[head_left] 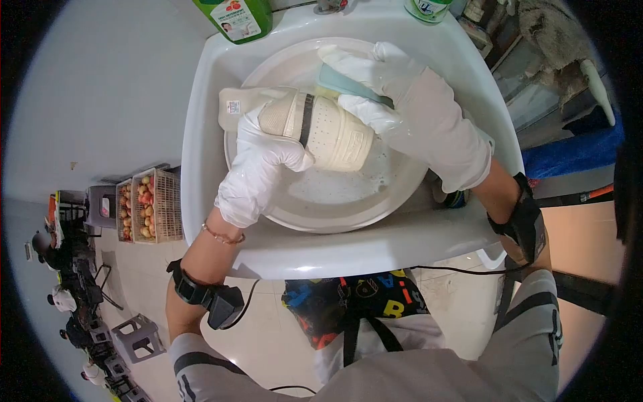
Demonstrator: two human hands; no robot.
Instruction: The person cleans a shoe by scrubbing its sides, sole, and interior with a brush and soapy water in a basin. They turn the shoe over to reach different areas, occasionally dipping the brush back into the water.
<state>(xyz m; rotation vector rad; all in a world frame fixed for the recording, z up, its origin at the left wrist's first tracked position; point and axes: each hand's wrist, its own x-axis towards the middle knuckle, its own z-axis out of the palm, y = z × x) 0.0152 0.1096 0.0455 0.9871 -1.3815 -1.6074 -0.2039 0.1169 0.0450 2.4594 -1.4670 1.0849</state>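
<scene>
My left hand point(262, 164), in a white glove, is closed around a cream-white shoe point(336, 136) with a perforated toe, a dark strap and a label on its tongue. The shoe lies tilted over a round white basin point(305, 220). In my gloved right hand point(395, 77) is a sponge point(351, 84), blue-green on one side and yellowish on the other, pinched between thumb and fingers. It is close against the shoe's toe; exact contact is hidden. Some foamy water point(348, 191) shows in the basin.
The basin sits inside a white sink point(375, 251). A green detergent bottle point(241, 20) and a green-labelled container point(429, 9) stand on its back rim. Crates of fruit point(146, 204), a grey stool point(138, 337) and several people are at left. Cloths point(576, 151) hang at right.
</scene>
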